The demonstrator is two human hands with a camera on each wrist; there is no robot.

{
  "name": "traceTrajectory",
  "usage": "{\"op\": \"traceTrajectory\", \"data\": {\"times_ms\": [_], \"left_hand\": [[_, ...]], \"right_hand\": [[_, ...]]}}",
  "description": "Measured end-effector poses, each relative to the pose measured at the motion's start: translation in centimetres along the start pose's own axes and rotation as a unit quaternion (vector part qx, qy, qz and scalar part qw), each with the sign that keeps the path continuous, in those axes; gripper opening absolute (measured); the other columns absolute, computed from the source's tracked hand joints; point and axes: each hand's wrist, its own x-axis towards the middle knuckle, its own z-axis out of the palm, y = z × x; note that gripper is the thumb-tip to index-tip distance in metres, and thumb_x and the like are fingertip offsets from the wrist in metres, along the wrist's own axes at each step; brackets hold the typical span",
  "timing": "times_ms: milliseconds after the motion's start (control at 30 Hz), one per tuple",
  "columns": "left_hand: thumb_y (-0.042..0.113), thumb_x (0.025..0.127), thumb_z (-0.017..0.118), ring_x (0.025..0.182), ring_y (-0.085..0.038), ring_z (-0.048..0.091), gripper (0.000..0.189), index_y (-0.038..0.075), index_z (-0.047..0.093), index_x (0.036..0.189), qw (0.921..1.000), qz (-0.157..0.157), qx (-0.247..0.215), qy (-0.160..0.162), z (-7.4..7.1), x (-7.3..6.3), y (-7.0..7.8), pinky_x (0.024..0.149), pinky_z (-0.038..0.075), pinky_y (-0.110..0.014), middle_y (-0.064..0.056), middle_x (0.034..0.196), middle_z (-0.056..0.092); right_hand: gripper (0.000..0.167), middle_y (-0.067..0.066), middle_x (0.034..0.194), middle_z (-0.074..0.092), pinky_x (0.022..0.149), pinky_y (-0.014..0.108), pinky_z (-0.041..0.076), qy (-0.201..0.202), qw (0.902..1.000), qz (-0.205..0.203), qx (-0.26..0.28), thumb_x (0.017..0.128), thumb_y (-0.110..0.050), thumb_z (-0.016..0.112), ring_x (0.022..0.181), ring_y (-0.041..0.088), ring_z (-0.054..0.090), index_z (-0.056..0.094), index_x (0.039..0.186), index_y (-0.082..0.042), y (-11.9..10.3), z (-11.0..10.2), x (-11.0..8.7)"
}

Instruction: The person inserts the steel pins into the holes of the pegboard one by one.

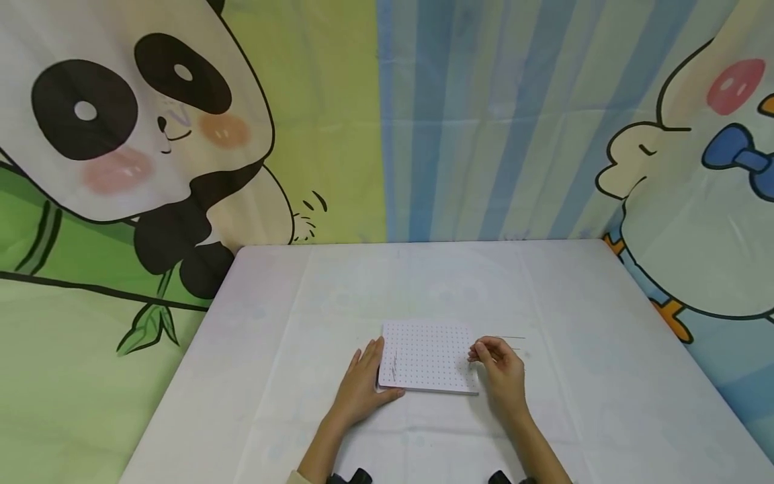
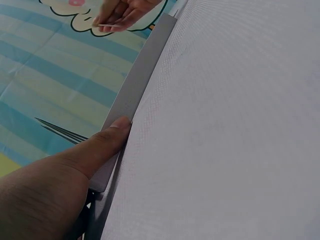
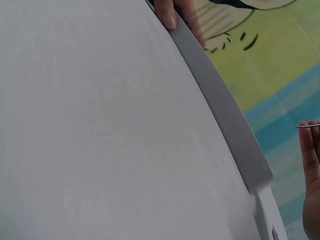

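A white board (image 1: 429,353) with rows of small holes or dots lies flat on the table. Along its left edge rest the straight fingers of my left hand (image 1: 361,386), while the thumb (image 2: 112,134) presses its front side. Several thin needle-like pins (image 1: 395,366) stand upright near the board's left side; in the left wrist view these pins (image 2: 62,132) look dark and pointed. Over the board's right edge, my right hand (image 1: 500,370) pinches one thin pin (image 2: 111,25) between thumb and fingertips. The right wrist view catches only this pin's tip (image 3: 304,126) and part of the hand.
Just right of the board, thin pins (image 1: 510,337) lie on the white-covered table (image 1: 302,323). Behind the table hangs a cartoon backdrop (image 1: 459,121) with a panda and a white bird. Black wrist devices (image 1: 361,476) show at the bottom of the head view.
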Motion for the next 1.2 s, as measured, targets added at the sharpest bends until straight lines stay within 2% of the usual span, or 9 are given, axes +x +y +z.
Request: {"op": "traceTrajectory", "data": {"times_ms": [167,367,500,567,667,800,1000,1200], "left_hand": [[0.058,0.07,0.069,0.138,-0.023,0.018,0.107,0.002,0.018,0.147,1.0,0.002,-0.003,0.0,-0.2,0.0,0.2,0.114,0.006,-0.039,-0.013,0.148,0.026],[0.056,0.07,0.07,0.137,-0.023,0.02,0.106,0.002,0.02,0.146,1.0,0.004,-0.007,0.003,-0.4,-0.1,0.2,0.113,0.008,-0.04,-0.014,0.147,0.028],[0.055,0.071,0.071,0.137,-0.025,0.023,0.105,0.0,0.022,0.145,0.9997,0.016,-0.01,0.012,-0.5,-0.2,0.1,0.113,0.01,-0.042,-0.015,0.146,0.031],[0.054,0.071,0.071,0.137,-0.026,0.022,0.104,0.0,0.023,0.145,0.9997,0.019,-0.013,0.012,-0.5,-0.2,0.1,0.113,0.01,-0.042,-0.015,0.146,0.031],[0.054,0.071,0.071,0.137,-0.024,0.021,0.104,0.001,0.022,0.145,0.9996,0.019,-0.016,0.01,-0.5,-0.2,0.1,0.113,0.009,-0.041,-0.015,0.147,0.03],[0.054,0.071,0.071,0.137,-0.025,0.021,0.103,0.001,0.022,0.146,0.9995,0.021,-0.019,0.012,-0.6,-0.2,0.1,0.113,0.01,-0.042,-0.015,0.147,0.03],[0.055,0.071,0.07,0.137,-0.025,0.022,0.103,0.002,0.023,0.146,0.9994,0.025,-0.017,0.017,-0.5,-0.2,0.0,0.113,0.01,-0.041,-0.015,0.147,0.03],[0.058,0.071,0.069,0.136,-0.025,0.023,0.104,0.002,0.023,0.146,0.9994,0.025,-0.017,0.019,-0.4,-0.3,-0.1,0.113,0.011,-0.042,-0.014,0.147,0.03]], "right_hand": [[0.016,0.025,0.084,0.058,0.066,0.034,0.057,-0.023,0.9995,0.003,0.022,0.085,-0.001,0.063,0.072,0.025,0.064,0.056,0.092,0.012,0.6,4.2,0.2],[0.01,0.025,0.084,0.06,0.067,0.031,0.057,-0.074,0.9935,-0.085,-0.014,0.081,0.012,0.061,0.074,0.034,0.064,0.057,0.091,0.011,0.1,8.2,0.8],[0.009,0.024,0.085,0.062,0.069,0.03,0.056,-0.1,0.9882,-0.114,-0.022,0.082,0.013,0.06,0.076,0.036,0.065,0.058,0.091,0.012,0.3,10.0,1.1],[0.008,0.021,0.086,0.064,0.07,0.031,0.056,-0.107,0.988,-0.108,-0.023,0.084,0.007,0.061,0.077,0.034,0.066,0.059,0.092,0.008,1.4,10.5,1.3],[0.008,0.019,0.087,0.065,0.072,0.03,0.056,-0.121,0.9864,-0.106,-0.033,0.085,0.006,0.06,0.08,0.032,0.066,0.059,0.093,0.007,1.5,11.0,1.5],[0.009,0.025,0.087,0.063,0.073,0.03,0.055,-0.138,0.9826,-0.117,-0.042,0.084,0.011,0.058,0.079,0.038,0.064,0.056,0.093,0.013,0.3,11.4,1.4],[0.009,0.026,0.086,0.062,0.071,0.03,0.055,-0.155,0.9783,-0.13,-0.045,0.084,0.013,0.057,0.079,0.039,0.064,0.055,0.093,0.013,0.3,11.5,1.5],[0.009,0.025,0.086,0.063,0.07,0.03,0.056,-0.16,0.9773,-0.127,-0.057,0.083,0.012,0.059,0.08,0.038,0.064,0.055,0.092,0.013,0.3,11.4,1.5]]}}
